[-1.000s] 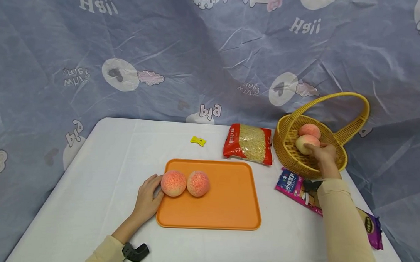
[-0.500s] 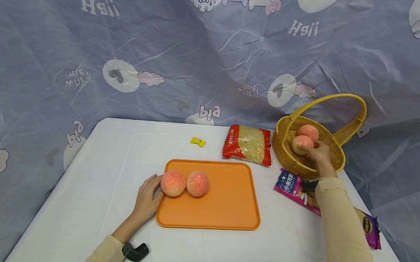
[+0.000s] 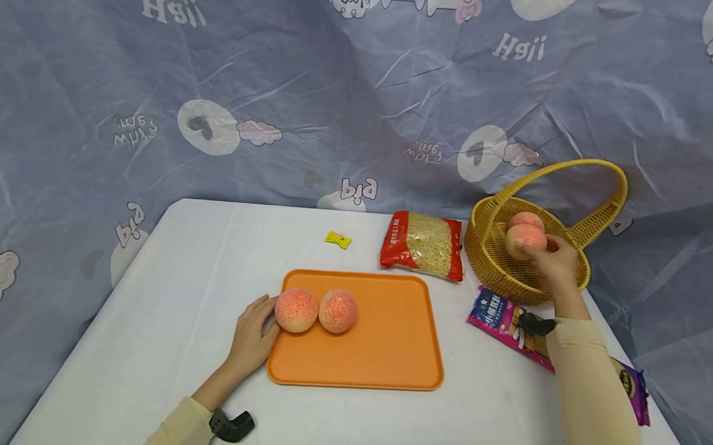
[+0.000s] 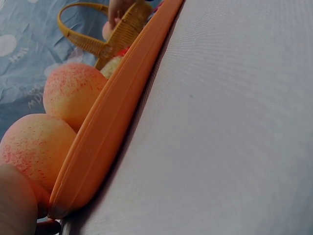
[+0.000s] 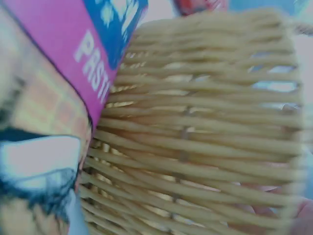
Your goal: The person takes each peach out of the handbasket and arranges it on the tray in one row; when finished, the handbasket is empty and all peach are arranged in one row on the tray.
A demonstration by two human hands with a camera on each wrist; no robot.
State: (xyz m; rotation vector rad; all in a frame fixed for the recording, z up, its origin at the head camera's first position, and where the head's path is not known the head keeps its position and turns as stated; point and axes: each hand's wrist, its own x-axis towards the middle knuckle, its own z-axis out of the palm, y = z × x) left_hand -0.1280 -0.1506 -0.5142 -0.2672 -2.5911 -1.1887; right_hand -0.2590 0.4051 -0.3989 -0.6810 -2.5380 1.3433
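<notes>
In the head view, my right hand [image 3: 557, 261] pinches a pink-and-cream peach [image 3: 523, 240] inside the yellow wicker basket [image 3: 485, 263]. A second peach [image 3: 527, 220] lies just behind it, partly hidden. My left hand [image 3: 254, 333] holds the left rim of the orange tray [image 3: 382, 341], beside a peach [image 3: 296, 311] that sits on the tray against another peach [image 3: 338, 311]. The left wrist view shows a digit [image 4: 17, 200] at the near peach [image 4: 36, 147], over the tray rim [image 4: 110, 127]. In the right wrist view, the basket wall [image 5: 195, 127] hides most of the right hand.
A red-ended bag of pale dry food [image 3: 423, 244] lies left of the basket. A purple pasta packet [image 3: 509, 326] lies partly under the right forearm. A small yellow wrapped candy [image 3: 337, 239] lies behind the tray. Patterned grey-blue cloth [image 3: 313, 103] hangs behind the table.
The right hand and its peach shifted slightly left, then back right and a little upward within the basket. The left hand, tray and its peaches stay in place.
</notes>
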